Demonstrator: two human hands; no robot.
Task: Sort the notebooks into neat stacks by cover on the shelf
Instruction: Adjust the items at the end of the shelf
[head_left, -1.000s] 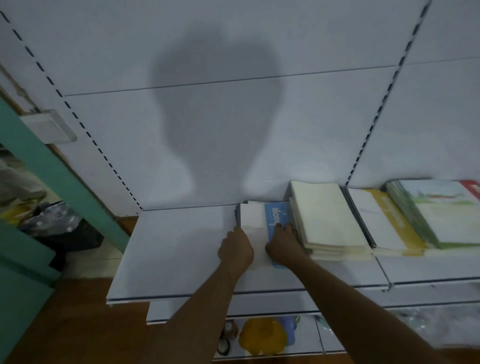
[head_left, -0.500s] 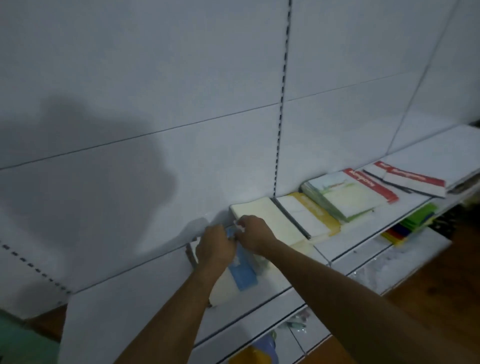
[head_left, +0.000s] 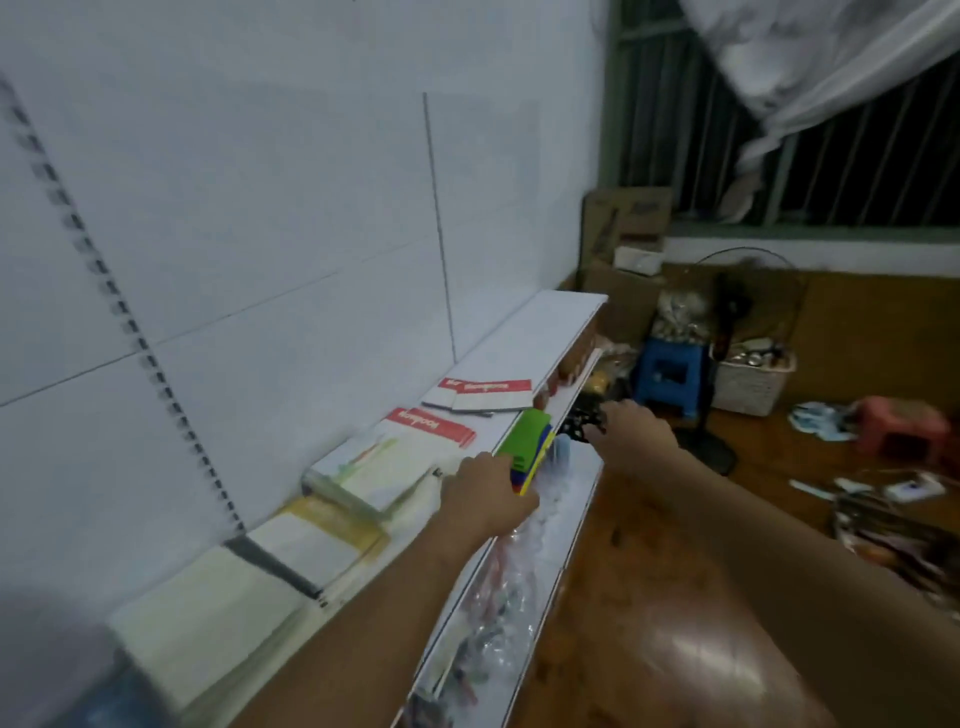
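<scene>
Notebook stacks lie in a row on the white shelf (head_left: 540, 332): a cream stack (head_left: 208, 618), a yellow-banded stack (head_left: 317, 540), a green landscape stack (head_left: 374, 473), one red-banded notebook (head_left: 431, 423) and two more red-banded ones (head_left: 488, 395) further right. My left hand (head_left: 485, 499) sits at the shelf's front edge beside the green stack, its fingers curled over the edge. My right hand (head_left: 628, 431) is stretched out to the right beyond the shelf front, next to a dark object (head_left: 587, 421). Its fingers are blurred.
A green, yellow and blue pile (head_left: 527, 447) and plastic-wrapped goods (head_left: 519, 561) lie on the lower shelf. On the wooden floor to the right stand a blue stool (head_left: 670, 374), a woven basket (head_left: 753, 379), a fan, cardboard boxes and scattered papers.
The view has swung far to the right along the shelf. Both hands have left the blue notebook at the left end and moved right, the right hand furthest.
</scene>
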